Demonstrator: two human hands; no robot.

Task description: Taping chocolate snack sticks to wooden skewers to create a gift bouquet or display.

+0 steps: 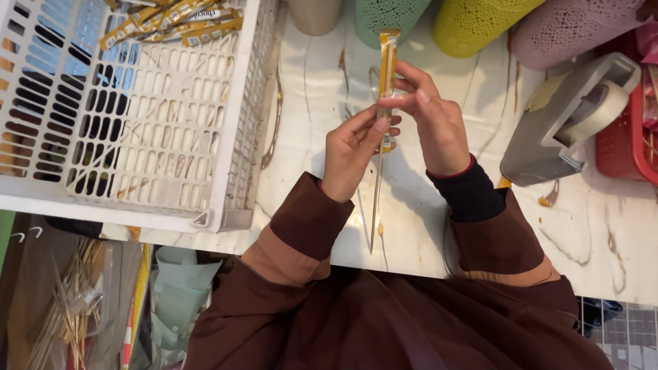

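A long yellow sachet stick (388, 65) stands upright over the marble table (315, 103), with a thin wooden skewer (376, 199) running down from its lower end. My right hand (432, 120) pinches the sachet around its middle from the right. My left hand (353, 147) meets it from the left, thumb and fingers closed on the sachet's lower end where the skewer joins. Both hands hover above the table's front part, in brown sleeves.
A white plastic crate (147, 137) with several yellow sachets (178, 20) at its far end fills the left. A grey tape dispenser (572, 120) and a red basket (627, 147) sit right. Perforated cups (473, 24) line the back. A bag of skewers (68, 308) lies below the table's edge.
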